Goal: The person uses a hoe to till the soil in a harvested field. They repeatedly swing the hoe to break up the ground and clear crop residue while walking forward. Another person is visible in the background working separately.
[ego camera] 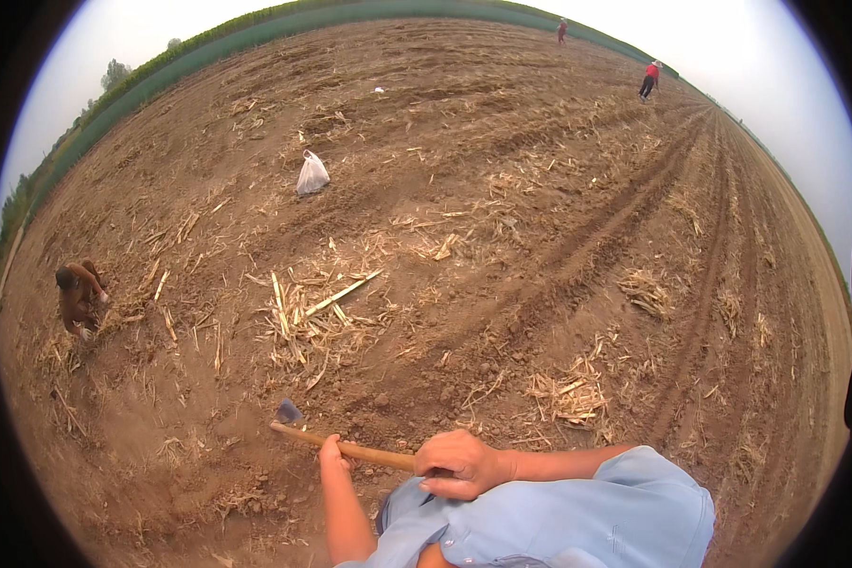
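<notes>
A hoe with a wooden handle [380, 456] lies across the front of my body, its far end out to the left. Its dark metal blade [289, 412] shows just above the tip of the handle, against the brown soil. My right hand [460, 465] is wrapped around the handle close to my light blue shirt. Further along toward the blade, my left hand [335, 454] grips the same handle from below, the thumb on top. Beyond the blade, cut dry stalks [312, 312] are scattered on the ground.
A tied white plastic bag [313, 174] stands on the soil ahead. One person [78, 298] bends down at the left; two others [650, 79] [561, 30] are far off. A straw clump [570, 397] lies ahead right, and furrows [632, 206] run into the distance.
</notes>
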Tool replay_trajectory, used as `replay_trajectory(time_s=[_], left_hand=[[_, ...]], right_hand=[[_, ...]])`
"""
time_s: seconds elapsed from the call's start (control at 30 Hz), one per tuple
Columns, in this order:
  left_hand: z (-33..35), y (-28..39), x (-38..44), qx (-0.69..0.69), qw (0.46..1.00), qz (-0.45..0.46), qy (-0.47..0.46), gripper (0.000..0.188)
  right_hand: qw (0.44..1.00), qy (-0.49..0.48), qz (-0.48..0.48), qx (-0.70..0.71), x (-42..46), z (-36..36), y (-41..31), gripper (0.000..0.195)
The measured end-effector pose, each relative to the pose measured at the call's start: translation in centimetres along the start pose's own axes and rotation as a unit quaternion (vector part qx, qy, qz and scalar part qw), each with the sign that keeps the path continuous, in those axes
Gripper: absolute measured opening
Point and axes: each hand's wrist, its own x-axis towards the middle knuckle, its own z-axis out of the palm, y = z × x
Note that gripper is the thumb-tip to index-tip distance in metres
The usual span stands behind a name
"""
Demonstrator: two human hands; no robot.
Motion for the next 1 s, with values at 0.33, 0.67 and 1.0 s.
replay_trajectory(time_s=[0.33, 0.67, 1.0], left_hand=[[5.5, -11.2, -11.1, 0.055, 0.98, 0.155, -0.11, 0.027], [7.9, -13.3, -16.0, 0.22, 0.925, 0.237, -0.198, 0.026], [6.8, -11.5, -15.5, 0.265, 0.885, 0.325, -0.201, 0.024]], right_hand=[[0.996, -0.016, -0.045, 0.082, -6.3, -3.8, 5.9, 0.015], [0.998, 0.018, 0.022, 0.059, -5.9, -5.1, 5.9, 0.014], [0.995, 0.086, -0.001, -0.055, -4.5, -4.9, 6.6, 0.014]])
